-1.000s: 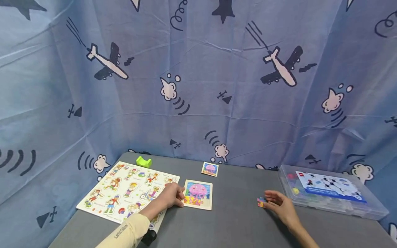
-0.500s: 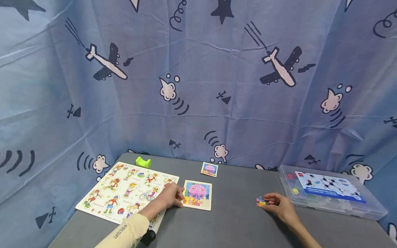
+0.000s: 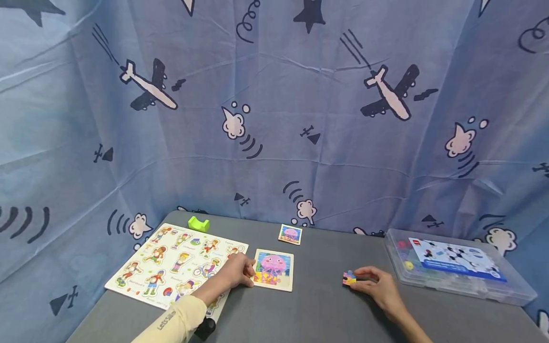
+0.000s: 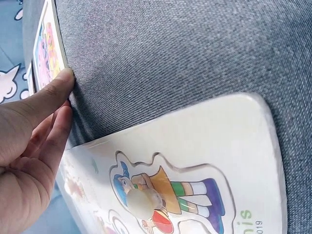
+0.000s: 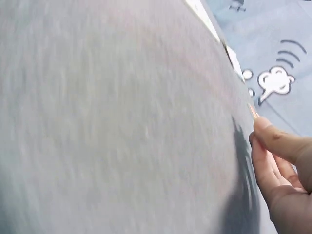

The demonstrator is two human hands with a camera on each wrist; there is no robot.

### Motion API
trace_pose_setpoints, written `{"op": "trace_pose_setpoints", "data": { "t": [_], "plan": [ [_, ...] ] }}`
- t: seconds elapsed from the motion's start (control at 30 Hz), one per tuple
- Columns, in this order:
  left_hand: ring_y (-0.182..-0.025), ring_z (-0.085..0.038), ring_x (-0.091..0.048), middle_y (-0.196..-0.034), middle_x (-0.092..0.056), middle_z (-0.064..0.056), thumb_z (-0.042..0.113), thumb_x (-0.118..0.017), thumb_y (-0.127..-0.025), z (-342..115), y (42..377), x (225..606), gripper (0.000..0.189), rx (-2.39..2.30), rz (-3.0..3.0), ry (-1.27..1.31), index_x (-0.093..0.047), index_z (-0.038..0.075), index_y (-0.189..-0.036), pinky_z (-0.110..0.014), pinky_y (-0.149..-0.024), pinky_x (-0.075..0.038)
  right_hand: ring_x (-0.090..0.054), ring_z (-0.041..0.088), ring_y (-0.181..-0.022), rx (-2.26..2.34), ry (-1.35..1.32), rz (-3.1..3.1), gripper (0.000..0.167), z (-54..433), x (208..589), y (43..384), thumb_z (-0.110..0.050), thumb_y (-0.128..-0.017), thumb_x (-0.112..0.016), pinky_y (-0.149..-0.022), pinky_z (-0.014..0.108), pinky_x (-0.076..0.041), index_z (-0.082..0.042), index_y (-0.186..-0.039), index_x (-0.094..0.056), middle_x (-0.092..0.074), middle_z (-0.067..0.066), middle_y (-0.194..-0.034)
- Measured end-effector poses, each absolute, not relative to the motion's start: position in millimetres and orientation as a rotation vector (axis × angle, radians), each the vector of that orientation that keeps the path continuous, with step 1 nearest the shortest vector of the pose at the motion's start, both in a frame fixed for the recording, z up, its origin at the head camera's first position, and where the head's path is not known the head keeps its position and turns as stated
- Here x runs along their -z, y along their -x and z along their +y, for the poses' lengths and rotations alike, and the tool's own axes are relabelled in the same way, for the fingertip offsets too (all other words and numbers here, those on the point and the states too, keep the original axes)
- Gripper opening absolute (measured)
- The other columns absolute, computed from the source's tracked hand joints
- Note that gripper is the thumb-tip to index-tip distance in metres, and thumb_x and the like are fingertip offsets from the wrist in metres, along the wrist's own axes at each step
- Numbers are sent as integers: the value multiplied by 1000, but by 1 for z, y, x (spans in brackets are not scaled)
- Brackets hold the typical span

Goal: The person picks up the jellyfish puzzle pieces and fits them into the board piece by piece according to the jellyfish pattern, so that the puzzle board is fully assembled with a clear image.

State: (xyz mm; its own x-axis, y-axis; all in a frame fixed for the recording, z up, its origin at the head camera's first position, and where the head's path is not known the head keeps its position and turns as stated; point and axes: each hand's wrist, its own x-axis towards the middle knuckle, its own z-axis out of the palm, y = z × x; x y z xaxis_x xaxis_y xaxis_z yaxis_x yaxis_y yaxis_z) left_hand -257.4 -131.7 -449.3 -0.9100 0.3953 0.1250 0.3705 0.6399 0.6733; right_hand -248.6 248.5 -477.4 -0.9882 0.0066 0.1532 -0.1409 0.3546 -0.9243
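Note:
A jellyfish jigsaw puzzle [image 3: 273, 267] in a light wooden frame lies on the grey table, its lower right corner bare wood. My left hand [image 3: 237, 271] pinches the frame's left edge; in the left wrist view the thumb [image 4: 56, 90] lies against that edge. To the right, my right hand [image 3: 379, 287] holds a jigsaw piece [image 3: 349, 277] of yellow, pink and blue between thumb and fingertips, apart from the frame. Only a thin edge of the jigsaw piece [image 5: 252, 111] shows in the right wrist view. A small jellyfish picture card [image 3: 290, 234] lies behind the frame.
A white peg puzzle board [image 3: 146, 259] with sports figures lies left, partly under my left forearm. Behind it stands a bright green block [image 3: 199, 224]. A clear plastic case [image 3: 454, 267] lies at the right. A patterned blue curtain [image 3: 274, 119] closes off the back.
My right hand has moved left with the jigsaw piece, toward the framed puzzle. The left hand stays at the frame's edge.

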Motion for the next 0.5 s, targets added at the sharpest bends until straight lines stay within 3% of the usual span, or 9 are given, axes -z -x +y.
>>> {"op": "trace_pose_setpoints", "data": {
  "t": [0.2, 0.5],
  "plan": [
    [-63, -9, -56, -112, -63, -30, -10, -82, -61, -131, 257, 450, 19, -1147, 2798, -618, -66, -4, -70, -19, -53, -43, -63, 8, -74, -2069, 20, -2353, 36, 227, 477, 244, 11, -71, -75, -67, 23, -52, 16, -104, -59, -70, 7, -84],
    [-65, -14, -60, -111, -62, -31, -10, -82, -61, -132, 257, 448, 19, -1162, 2786, -636, -67, -5, -72, -19, -55, -44, -63, 9, -73, -2185, 68, -2282, 33, 200, 479, 244, 14, -70, -74, -67, 23, -53, 14, -100, -61, -69, 6, -80]
  ]
}}
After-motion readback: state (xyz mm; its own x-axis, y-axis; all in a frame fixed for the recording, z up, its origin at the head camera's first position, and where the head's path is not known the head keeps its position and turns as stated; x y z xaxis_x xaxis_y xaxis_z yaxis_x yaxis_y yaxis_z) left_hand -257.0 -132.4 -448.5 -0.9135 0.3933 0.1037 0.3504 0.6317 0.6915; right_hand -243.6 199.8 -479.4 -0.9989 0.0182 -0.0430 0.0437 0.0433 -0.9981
